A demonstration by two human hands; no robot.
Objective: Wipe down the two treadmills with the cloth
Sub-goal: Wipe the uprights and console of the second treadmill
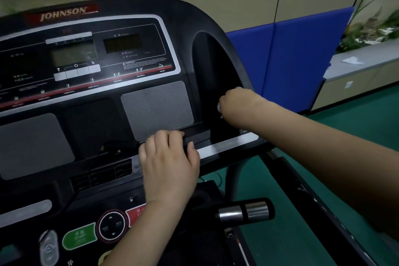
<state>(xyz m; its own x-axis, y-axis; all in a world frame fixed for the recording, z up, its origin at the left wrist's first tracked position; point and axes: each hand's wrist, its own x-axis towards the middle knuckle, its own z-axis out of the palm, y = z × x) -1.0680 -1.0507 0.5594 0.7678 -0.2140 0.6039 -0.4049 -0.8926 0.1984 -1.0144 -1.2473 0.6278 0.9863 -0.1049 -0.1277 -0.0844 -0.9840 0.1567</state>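
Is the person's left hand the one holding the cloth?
No, the left hand rests bare on the treadmill console; the right hand grips the white cloth.

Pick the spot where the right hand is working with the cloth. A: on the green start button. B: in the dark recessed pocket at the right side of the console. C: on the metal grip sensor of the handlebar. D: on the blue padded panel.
B: the right hand is curled round a bit of white cloth inside the dark recessed pocket at the console's right side.
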